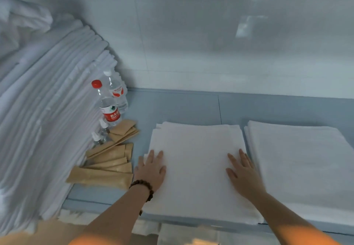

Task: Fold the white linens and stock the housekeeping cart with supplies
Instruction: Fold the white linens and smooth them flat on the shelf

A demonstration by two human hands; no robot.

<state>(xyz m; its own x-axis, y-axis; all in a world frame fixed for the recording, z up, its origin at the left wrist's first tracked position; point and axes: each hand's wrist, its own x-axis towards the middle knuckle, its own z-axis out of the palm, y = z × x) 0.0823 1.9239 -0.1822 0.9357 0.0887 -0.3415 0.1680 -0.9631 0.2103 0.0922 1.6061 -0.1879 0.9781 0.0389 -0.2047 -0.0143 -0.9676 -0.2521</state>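
A folded white linen (195,160) lies flat in the middle of the grey shelf (172,106). My left hand (151,170) rests palm down on its left edge, fingers spread, with a bead bracelet at the wrist. Palm down on the linen's right part lies my right hand (243,173), also flat and holding nothing. A second folded white linen (298,164) sits just to the right, close beside the first. At the far left stands a tall stack of folded white linens (44,114).
Two water bottles (110,106) stand by the stack, with two small spray bottles (100,133) in front of them. Several tan paper packets (109,160) lie fanned on the shelf left of my left hand. A glossy white wall rises behind.
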